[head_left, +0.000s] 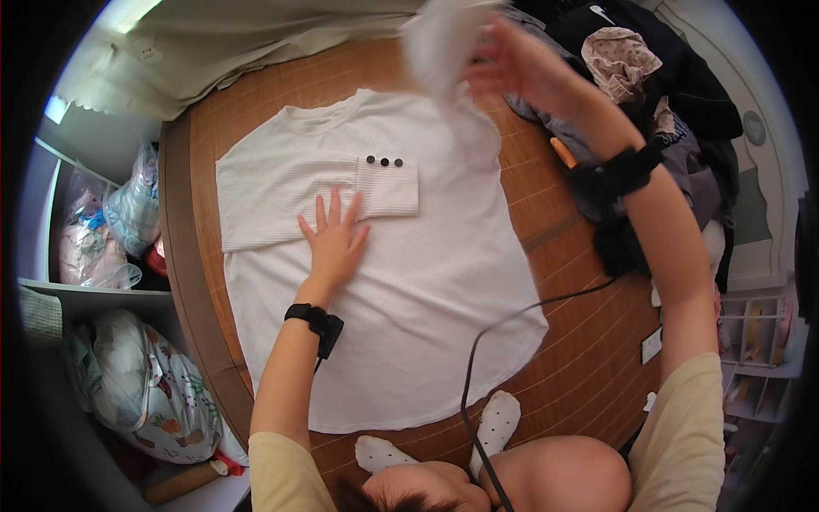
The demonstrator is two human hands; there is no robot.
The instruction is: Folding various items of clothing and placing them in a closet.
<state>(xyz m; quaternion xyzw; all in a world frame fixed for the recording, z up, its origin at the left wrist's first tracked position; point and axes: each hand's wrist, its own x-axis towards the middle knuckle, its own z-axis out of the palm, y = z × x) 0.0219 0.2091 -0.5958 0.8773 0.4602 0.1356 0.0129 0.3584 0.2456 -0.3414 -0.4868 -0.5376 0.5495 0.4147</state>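
A white ribbed long-sleeved shirt [444, 290] lies spread out before me, its neckline at the far side. One sleeve [290, 209] is folded across the chest, and its cuff carries three dark buttons [385, 162]. My left hand [335, 243] rests flat on that sleeve and the shirt below it, fingers spread. Up at the far right, my right hand [520, 68] is raised and blurred by motion. White cloth [439, 43] is at its fingers, apparently the shirt's other sleeve; the blur hides the exact grip.
The shirt lies on a brown slatted mat [580, 341]. Dark clothes [674, 77] are heaped at the far right. A black cable [474, 350] crosses the shirt's lower right. Shelves with bagged items [141, 375] stand at left; a pale curtain [247, 43] hangs behind. My socked feet [496, 418] touch the near edge.
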